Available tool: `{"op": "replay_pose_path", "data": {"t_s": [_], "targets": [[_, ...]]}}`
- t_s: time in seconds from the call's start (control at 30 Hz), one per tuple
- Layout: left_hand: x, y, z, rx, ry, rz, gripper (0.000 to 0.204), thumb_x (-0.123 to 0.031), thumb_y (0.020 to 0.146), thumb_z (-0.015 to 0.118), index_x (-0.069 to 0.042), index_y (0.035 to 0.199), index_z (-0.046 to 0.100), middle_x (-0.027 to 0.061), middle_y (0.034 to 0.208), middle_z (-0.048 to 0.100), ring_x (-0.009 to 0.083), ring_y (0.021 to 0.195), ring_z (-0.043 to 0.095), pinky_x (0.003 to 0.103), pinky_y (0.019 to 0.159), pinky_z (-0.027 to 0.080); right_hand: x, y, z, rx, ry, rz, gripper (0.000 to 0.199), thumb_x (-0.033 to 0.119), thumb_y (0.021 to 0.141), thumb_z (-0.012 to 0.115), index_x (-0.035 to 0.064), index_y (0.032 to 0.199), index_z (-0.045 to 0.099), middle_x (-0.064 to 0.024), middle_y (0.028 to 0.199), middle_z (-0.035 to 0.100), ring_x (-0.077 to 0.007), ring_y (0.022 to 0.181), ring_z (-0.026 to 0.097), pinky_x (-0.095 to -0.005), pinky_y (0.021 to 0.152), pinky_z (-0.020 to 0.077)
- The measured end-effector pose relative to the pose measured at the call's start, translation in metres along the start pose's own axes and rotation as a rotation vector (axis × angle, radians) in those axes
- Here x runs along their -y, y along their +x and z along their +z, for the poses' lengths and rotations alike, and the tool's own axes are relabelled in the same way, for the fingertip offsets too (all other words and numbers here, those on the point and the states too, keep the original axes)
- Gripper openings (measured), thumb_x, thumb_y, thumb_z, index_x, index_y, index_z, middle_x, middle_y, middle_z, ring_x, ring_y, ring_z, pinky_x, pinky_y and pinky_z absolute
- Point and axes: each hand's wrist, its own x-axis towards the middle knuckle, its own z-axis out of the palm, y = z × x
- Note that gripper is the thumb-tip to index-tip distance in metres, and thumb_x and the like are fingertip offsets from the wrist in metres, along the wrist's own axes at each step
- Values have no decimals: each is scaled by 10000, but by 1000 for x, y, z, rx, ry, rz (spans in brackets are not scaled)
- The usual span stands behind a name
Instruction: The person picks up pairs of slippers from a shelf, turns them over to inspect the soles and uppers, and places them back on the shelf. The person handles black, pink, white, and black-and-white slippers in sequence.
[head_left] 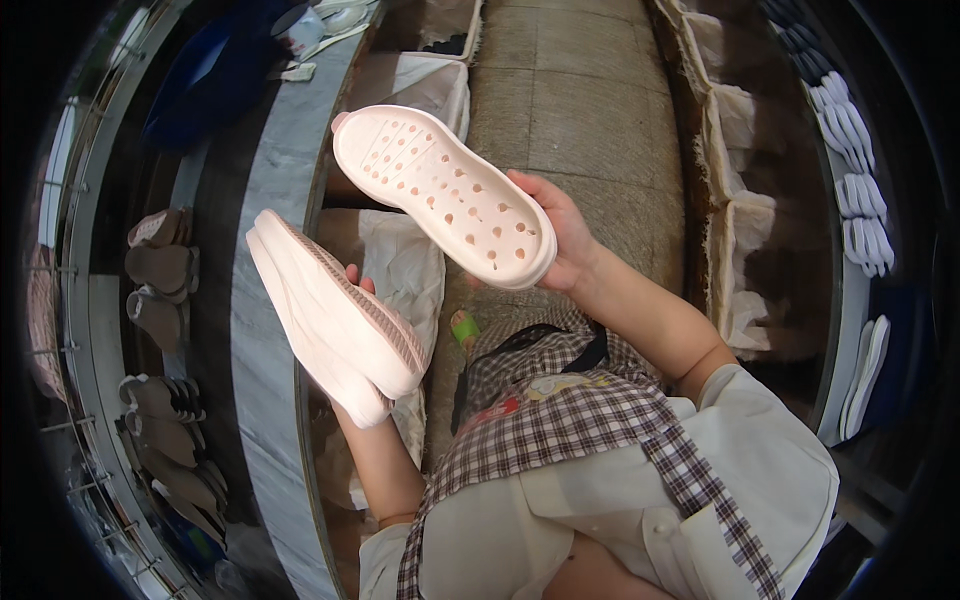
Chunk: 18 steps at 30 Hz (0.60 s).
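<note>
My right hand (566, 235) grips a pale pink shoe sole (450, 195) by its wider end. Its hollow inner face, dotted with round holes, is turned up, and a small tab sticks out at the far end. To the left, a stack of pale pink shoe soles (335, 310) tilts in my left hand (361, 280). At least two lie in that stack, with a ribbed brownish-pink band along one edge. Only the fingertips of my left hand show beside them; its palm is hidden underneath. The held sole and the stack appear close together.
A grey marbled ledge (275, 420) runs along my left, with brownish soles (165, 265) on a rack beyond it. Cloth-lined bins (400, 250) stand below the ledge, and more lined bins (735, 250) on the right. White soles (850, 130) lie along the far right.
</note>
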Motion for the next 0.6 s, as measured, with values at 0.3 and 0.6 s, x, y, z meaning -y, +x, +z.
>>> {"op": "replay_pose_path", "data": {"t_s": [0.3, 0.6], "targets": [[-49, -5, -45, -164, -23, 68, 490, -290, 961, 339, 3, 1353, 360, 243, 1277, 475, 394, 1112, 518, 461, 940, 452, -10, 82, -11, 24, -52, 94, 501, 392, 939, 377, 61, 1312, 429, -173, 1289, 501, -344, 1099, 557, -644, 827, 449], [-91, -14, -72, -368, -90, 120, 483, -298, 920, 372, 5, 1288, 447, 211, 1180, 559, 364, 1040, 570, 442, 892, 487, 22, 255, -15, -146, -431, 124, 501, 472, 940, 369, 95, 1246, 491, -114, 1209, 566, -287, 1064, 574, -569, 868, 444]]}}
